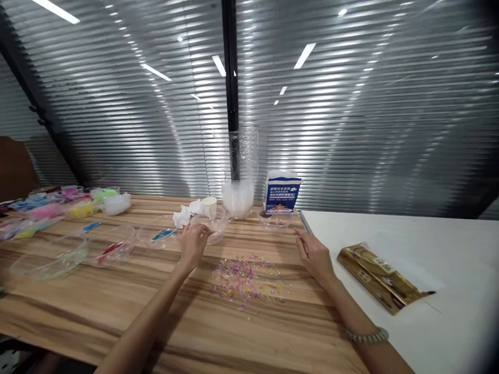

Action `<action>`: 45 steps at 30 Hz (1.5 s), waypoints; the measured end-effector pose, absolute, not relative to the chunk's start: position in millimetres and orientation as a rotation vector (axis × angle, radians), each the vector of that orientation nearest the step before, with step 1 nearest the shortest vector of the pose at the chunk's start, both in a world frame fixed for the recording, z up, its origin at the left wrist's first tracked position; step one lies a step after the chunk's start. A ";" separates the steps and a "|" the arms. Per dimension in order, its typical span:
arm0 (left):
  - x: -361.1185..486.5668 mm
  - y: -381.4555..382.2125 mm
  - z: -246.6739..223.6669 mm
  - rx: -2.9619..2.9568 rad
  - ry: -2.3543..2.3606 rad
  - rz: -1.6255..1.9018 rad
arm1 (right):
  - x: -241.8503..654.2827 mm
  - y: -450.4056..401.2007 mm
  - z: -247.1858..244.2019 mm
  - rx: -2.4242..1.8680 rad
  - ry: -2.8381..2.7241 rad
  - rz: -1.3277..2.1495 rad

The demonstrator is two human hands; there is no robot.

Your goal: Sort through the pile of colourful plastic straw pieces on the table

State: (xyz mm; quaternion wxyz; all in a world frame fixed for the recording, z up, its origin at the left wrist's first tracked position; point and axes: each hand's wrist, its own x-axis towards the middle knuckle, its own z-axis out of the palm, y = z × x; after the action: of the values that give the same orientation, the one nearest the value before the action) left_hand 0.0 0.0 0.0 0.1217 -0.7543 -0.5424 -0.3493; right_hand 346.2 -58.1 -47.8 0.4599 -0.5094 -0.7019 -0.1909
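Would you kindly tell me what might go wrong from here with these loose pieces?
The loose pieces lie spread on the wooden tabletop, so a sweep of the left hand or right hand might scatter them. The left hand is also close beside a clear bowl, which a bump could tip.

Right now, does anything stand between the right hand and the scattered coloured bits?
Nothing visible does: only wooden tabletop shows between the right hand and the coloured bits to its left.

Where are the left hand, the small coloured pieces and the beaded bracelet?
Left hand (193, 242): head view, its back.
Coloured pieces (244, 273): head view, near the scatter's middle.
Beaded bracelet (368, 338): head view, its beads.
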 end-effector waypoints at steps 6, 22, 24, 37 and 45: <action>-10.6 0.5 -0.2 -2.032 -1.307 -1.362 | 344.3 -61.2 -47.5 -1.282 -1.746 -0.402; 35.3 -41.5 -12.0 -2.393 -0.522 -1.050 | 345.4 -61.8 -51.3 -1.431 -1.881 -0.112; 33.2 -31.8 -18.6 -2.410 -0.627 -1.040 | 345.4 -61.8 -51.8 -1.431 -1.900 -0.099; 18.6 -6.9 -35.3 -2.504 -1.072 -0.875 | 342.3 -63.0 -51.5 -1.412 -1.949 -0.026; 40.0 -48.9 -34.2 -2.823 -0.842 -0.969 | 343.5 -61.1 -58.0 -1.426 -2.032 0.122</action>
State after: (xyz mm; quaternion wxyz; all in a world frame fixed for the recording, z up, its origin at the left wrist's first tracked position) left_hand 40.0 -48.9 -34.2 0.0202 -0.9101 -0.2713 -0.3124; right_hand 343.5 -61.1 -58.0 0.3224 -0.5431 -0.7739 0.0464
